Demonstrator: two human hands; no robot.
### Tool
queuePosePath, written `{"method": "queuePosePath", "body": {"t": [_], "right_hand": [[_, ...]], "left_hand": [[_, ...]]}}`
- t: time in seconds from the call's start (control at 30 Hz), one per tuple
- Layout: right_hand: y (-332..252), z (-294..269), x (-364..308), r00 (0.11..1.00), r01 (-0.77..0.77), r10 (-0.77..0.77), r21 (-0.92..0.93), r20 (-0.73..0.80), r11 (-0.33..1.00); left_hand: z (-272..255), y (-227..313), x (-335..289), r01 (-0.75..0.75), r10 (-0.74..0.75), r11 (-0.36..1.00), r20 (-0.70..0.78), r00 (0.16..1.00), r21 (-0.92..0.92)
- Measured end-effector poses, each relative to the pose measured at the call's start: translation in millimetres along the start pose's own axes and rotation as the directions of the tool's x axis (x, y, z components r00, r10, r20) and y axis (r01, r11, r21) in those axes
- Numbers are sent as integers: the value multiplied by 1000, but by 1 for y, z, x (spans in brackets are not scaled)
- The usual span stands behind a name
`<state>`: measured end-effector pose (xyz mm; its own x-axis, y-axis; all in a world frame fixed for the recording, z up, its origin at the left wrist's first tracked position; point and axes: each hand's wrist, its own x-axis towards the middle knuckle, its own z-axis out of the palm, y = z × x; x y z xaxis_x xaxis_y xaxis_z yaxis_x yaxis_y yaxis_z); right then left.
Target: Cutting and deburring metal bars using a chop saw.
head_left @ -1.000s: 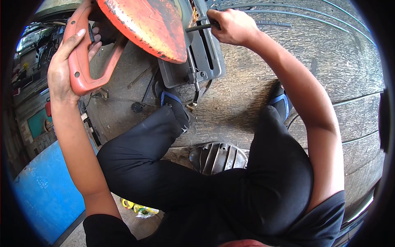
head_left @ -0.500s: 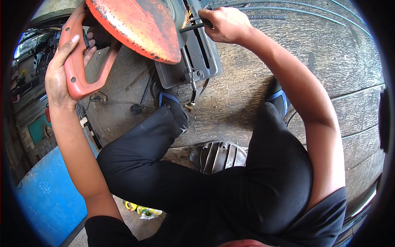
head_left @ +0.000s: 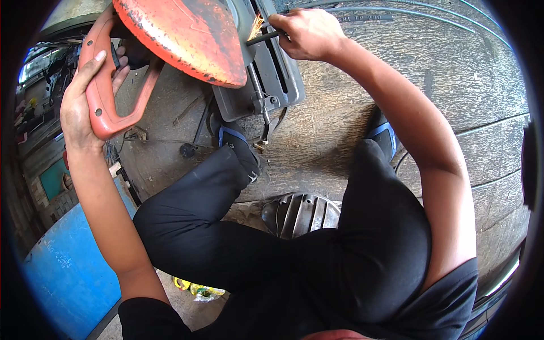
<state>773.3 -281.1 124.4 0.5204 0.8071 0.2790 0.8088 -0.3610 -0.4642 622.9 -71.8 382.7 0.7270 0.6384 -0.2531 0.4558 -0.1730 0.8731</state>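
Note:
My left hand [head_left: 81,110] is wrapped round the orange loop handle [head_left: 107,122] of a cut-off saw, with some fingertips showing inside the loop by the dark trigger. The saw's worn orange blade guard [head_left: 187,42] hides the disc. At the upper middle, my right hand [head_left: 313,35] grips a short dark metal rod [head_left: 263,38], whose left end reaches to the guard's edge. Orange sparks [head_left: 258,24] fly up just beside that end. Below lies the saw's grey base [head_left: 235,102] with its clamp screw [head_left: 258,85]; the cutting point itself is hidden.
Long thin rods [head_left: 408,17] lie across the worn wooden board [head_left: 340,90] at upper right. My feet in blue-strapped sandals [head_left: 385,139] flank the saw's near side. A ribbed metal cover [head_left: 300,215] sits between my legs, and a blue panel [head_left: 73,260] stands at left.
The saw's handle and guard have shifted slightly left, with my left hand still round the handle. My right hand has barely moved, and sparks show in both frames.

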Motion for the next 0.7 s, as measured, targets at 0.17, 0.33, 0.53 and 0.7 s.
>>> {"method": "queuePosePath", "body": {"t": [0.17,0.33,0.53,0.7], "right_hand": [[-3,-7,2,998,54,-54,-1,-30,999],[-2,-8,-1,993,89,-89,7,-80,996],[20,17,-1,956,-290,205,587,210,756],[24,32,-14,951,-285,82,744,298,604]], "left_hand": [[3,1,-2,3,-3,1000,-34,999,-7],[-1,-1,0,-11,10,1000,-9,1000,-13],[-10,-2,4,-5,4,999,9,1000,38],[-8,-2,1,-6,6,1000,27,1000,1]]}}
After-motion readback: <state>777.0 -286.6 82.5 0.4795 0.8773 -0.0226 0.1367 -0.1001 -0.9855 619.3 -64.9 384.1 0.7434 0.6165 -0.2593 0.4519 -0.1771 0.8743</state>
